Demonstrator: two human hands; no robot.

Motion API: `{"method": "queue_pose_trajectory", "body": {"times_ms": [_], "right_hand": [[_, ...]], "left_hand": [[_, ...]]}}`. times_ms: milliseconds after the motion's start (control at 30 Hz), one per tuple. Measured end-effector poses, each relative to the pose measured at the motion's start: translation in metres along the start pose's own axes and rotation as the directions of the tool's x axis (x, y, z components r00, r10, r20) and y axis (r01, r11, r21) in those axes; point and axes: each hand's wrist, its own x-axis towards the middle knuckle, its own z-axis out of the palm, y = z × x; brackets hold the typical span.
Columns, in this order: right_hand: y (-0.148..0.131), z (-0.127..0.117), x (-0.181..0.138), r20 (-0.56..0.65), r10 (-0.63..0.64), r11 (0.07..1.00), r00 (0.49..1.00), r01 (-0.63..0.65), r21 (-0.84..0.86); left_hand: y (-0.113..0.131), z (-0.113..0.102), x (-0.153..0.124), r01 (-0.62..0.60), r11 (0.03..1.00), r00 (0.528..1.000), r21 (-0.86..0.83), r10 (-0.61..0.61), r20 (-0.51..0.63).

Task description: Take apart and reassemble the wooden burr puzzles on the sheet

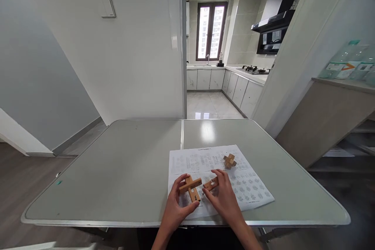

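Note:
My left hand (176,207) is closed around crossed wooden puzzle pieces (191,188), thumb at the lower end and fingers at the upper end. Between the thumb and fingers of my right hand (224,199) is a single notched wooden puzzle piece (211,184), with a small dark mark on it. A narrow gap separates the two hands' pieces. Under both hands lies a white printed sheet (179,164) covered with small diagrams. Near its upper right stands an assembled wooden burr puzzle (230,161), touched by neither hand.
The sheet rests on a grey-green folding table (117,179) with a metal rim and a centre seam. A small green scrap (59,182) lies at the table's left edge. To the right, plastic bottles (345,60) stand on a shelf unit (310,125). Beyond a doorway is a kitchen.

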Motion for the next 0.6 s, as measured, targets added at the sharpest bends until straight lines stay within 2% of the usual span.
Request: {"method": "queue_pose_trajectory", "body": {"times_ms": [200,600], "right_hand": [[0.005,0.013,-0.009,0.101,-0.044,0.999,0.994,0.044,0.005],[0.012,0.016,-0.016,0.107,-0.06,0.998,0.992,0.059,0.015]], "left_hand": [[0.001,0.001,0.0,-0.009,1.0,1.0,-0.004,0.009,0.0],[0.002,0.001,0.001,-0.002,1.0,0.999,-0.005,0.002,0.034]]}}
